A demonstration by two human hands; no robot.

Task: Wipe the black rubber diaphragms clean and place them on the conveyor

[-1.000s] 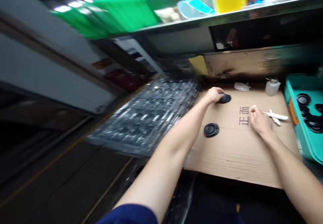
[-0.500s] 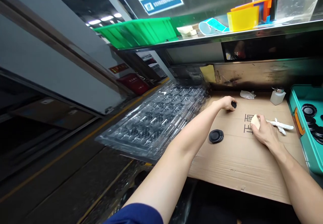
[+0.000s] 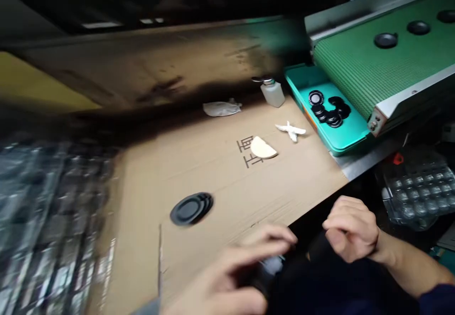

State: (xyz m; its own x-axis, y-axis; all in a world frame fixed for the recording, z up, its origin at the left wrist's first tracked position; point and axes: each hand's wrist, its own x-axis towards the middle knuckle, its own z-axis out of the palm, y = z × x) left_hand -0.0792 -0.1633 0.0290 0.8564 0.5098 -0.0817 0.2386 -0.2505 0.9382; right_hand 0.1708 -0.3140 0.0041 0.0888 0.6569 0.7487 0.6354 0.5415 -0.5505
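Observation:
My left hand (image 3: 245, 267), blurred, is low over the near edge of the cardboard. Its fingers and thumb curve around a dark part (image 3: 272, 265) with a pale patch, smeared by motion. My right hand (image 3: 351, 229) hovers past the front edge, fingers curled in, and nothing shows in it. A cream half-round sponge (image 3: 263, 148) lies on the printed characters of the cardboard sheet (image 3: 213, 163). Several flat black discs (image 3: 190, 209) form an overlapping pile toward the left.
Black round parts (image 3: 331, 117) sit in a teal bin (image 3: 350, 139) at the right. A green conveyor (image 3: 355, 59) carries black pieces above it. A pump bottle (image 3: 273, 93), crumpled white cloth (image 3: 222, 108) and white twisted strips (image 3: 292, 129) lie near the back. Clear plastic trays (image 3: 53, 220) stand left.
My view has swung right and down. My right hand has let go of the sponge and drawn back. My left hand has come back toward me, and the black part it touched has left the cardboard.

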